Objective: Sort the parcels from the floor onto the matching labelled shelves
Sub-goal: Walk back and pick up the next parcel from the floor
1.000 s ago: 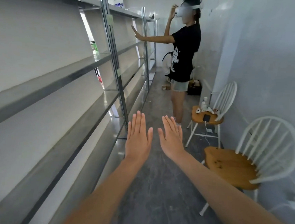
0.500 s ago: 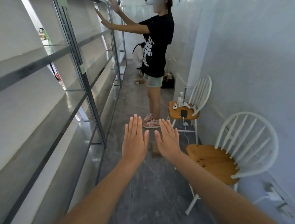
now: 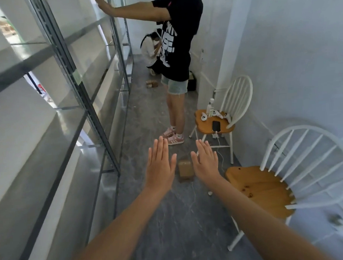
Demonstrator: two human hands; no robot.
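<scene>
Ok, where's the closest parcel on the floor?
In the head view the parcel lies on the floor, seen between the left hand and right hand, left of the near chair.

Narrow corridor. The floor (image 3: pixel 171 224) is dark grey with marbled veining. The right wall (image 3: pixel 301 55) is plain white with a projecting pillar (image 3: pixel 222 49). Two white spindle-back chairs with wooden seats stand against it: near chair (image 3: pixel 257 189) and far chair (image 3: pixel 205 128).
</scene>
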